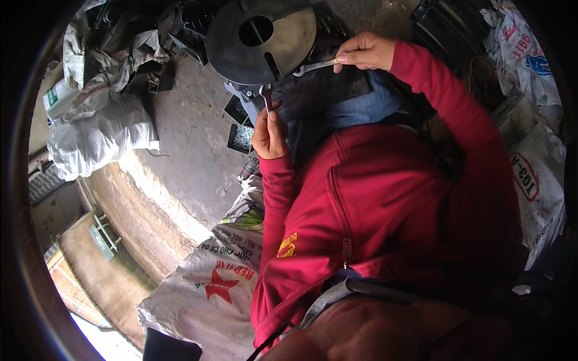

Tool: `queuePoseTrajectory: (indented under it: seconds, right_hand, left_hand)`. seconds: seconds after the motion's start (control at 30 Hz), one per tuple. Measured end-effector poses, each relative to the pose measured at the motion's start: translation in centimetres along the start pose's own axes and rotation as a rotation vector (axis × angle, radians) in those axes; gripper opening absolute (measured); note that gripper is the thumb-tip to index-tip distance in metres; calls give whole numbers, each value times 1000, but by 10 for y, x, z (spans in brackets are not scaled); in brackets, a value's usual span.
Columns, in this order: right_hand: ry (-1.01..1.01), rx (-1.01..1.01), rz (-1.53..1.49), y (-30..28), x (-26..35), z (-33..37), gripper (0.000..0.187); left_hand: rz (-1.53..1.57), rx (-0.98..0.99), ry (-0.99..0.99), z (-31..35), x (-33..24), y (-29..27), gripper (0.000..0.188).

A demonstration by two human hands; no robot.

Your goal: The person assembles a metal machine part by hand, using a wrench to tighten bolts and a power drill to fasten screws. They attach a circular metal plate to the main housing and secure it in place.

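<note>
A round dark metal disc with a central hole and a slot lies in front of me. My left hand is closed on the handle of an open-end wrench. That wrench's jaw points up at the disc's near edge, beside a small bolt; whether it grips anything there I cannot tell. In my right hand, a second wrench is pinched by its end. Its open jaw points left, close to the disc's lower right rim, and appears apart from any bolt.
Small black bins with metal hardware stand on the grey floor left of my knees. A power tool lies near them. White sacks are at the left, with a printed sack below and more bags at the right.
</note>
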State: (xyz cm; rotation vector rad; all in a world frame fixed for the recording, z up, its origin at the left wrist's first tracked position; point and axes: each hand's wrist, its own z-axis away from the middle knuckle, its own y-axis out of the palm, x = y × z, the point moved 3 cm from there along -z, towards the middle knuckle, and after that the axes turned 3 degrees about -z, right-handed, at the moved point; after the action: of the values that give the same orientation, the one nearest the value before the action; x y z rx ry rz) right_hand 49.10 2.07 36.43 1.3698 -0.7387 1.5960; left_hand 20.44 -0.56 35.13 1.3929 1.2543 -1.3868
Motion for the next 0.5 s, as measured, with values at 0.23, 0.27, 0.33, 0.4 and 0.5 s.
queuePoseTrajectory:
  seconds: [0.23, 0.27, 0.33, 0.4, 0.5]
  right_hand:
    - [-5, -34, 122, 5, 5, 3, 26]
    - [12, -40, 136, 6, 8, 6, 26]
    - [22, -57, 73, 11, 6, 10, 28]
    - [13, -78, -81, 20, -8, 11, 29]
    - [56, -131, -185, 29, -16, 18, 30]
  left_hand:
    - [24, 14, -24, 0, 7, 0, 32]
    - [26, 20, -21, -1, 8, 1, 32]
    - [-2, 22, -16, -4, 4, 3, 33]
    - [-17, 18, -7, -8, -1, 8, 34]
    - [-79, 24, 29, -17, -2, 15, 37]
